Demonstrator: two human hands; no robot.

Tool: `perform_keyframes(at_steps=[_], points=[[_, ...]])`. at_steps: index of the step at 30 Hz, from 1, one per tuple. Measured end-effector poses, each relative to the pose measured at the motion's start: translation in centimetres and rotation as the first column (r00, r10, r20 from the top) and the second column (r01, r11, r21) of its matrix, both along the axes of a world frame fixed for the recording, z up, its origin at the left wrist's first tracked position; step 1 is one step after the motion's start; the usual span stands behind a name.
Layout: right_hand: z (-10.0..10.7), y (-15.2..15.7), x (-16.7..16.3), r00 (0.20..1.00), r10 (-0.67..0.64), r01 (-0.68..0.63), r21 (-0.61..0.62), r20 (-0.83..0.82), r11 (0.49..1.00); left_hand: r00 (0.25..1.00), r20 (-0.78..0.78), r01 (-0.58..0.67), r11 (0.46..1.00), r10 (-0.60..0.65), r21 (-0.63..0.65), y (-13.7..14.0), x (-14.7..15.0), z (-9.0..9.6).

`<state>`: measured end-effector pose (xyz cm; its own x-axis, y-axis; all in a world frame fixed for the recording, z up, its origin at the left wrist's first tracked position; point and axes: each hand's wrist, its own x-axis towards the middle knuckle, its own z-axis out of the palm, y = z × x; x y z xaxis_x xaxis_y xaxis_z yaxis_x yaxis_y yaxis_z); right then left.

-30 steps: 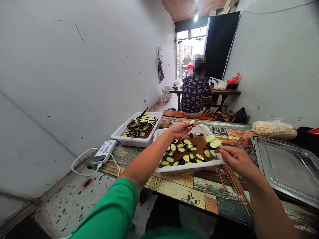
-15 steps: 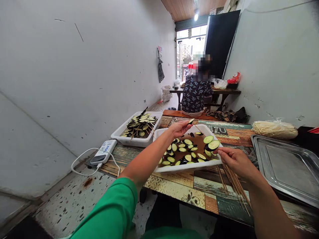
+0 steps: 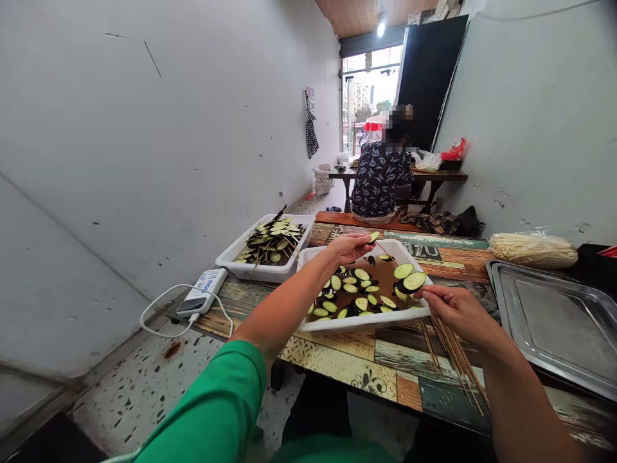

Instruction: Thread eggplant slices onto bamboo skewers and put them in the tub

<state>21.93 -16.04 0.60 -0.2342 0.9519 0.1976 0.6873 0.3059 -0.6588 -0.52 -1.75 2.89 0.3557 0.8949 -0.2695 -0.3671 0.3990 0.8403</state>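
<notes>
Left hand (image 3: 351, 247) pinches an eggplant slice (image 3: 373, 237), partly covered by fingers; right hand (image 3: 446, 302) grips stacked slices (image 3: 413, 281), skewer (image 3: 387, 252) mostly hidden; forearm (image 3: 289, 297) blocks white tub (image 3: 366, 323) corner. Metal tray (image 3: 563, 328) cut off.

The basin (image 3: 366, 323) looks smooth plastic, the tray (image 3: 559, 321) metal (dully shiny), the skewers (image 3: 460, 360) matt wood.

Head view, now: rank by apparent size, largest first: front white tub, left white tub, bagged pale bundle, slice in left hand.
1. Front white tub; it sits nearer the camera, so true size against the next is unsure
2. Left white tub
3. Bagged pale bundle
4. Slice in left hand
</notes>
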Motion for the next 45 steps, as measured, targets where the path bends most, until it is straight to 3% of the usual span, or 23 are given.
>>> perform_keyframes(at_steps=[8, 13, 17, 31, 37, 43, 45], points=[[-0.2, 0.0, -0.6, 1.0, -0.012, 0.011, 0.026, 0.023, 1.0, 0.999, -0.052, 0.009, 1.0, -0.009, -0.003, -0.1, 0.3, -0.4], [-0.9, 0.4, -0.8, 0.999, -0.036, 0.035, 0.082, 0.012, 0.996, 0.988, 0.109, -0.094, 0.984, 0.111, -0.151, -0.3, 1.3, -0.3], [-0.9, 0.4, -1.0, 0.999, -0.037, 0.038, 0.095, -0.014, 0.995, 0.973, 0.187, -0.091, 0.971, 0.134, -0.222, -0.7, 1.8, 0.0], [-0.5, 0.1, -1.3, 0.998, -0.052, 0.049, 0.08, 0.034, 0.996, 0.994, -0.008, 0.11, 0.994, -0.111, -0.027, -1.2, 1.9, -0.4], [-1.0, 0.4, -1.1, 0.997, -0.066, 0.068, 0.112, -0.028, 0.991, 0.991, 0.129, 0.038, 0.996, -0.027, -0.086, -1.4, 2.3, 0.1], [-0.1, -0.1, -0.2, 0.996, -0.055, 0.06, 0.076, -0.067, 0.995, 0.951, 0.233, -0.143, 0.958, 0.203, -0.25, 0.4, -0.1, 0.3], [0.1, -0.2, -0.2, 0.996, -0.068, 0.072, 0.054, -0.066, 0.996, 0.948, 0.254, -0.124, 0.956, 0.193, -0.265, 0.7, -0.5, 0.2]])
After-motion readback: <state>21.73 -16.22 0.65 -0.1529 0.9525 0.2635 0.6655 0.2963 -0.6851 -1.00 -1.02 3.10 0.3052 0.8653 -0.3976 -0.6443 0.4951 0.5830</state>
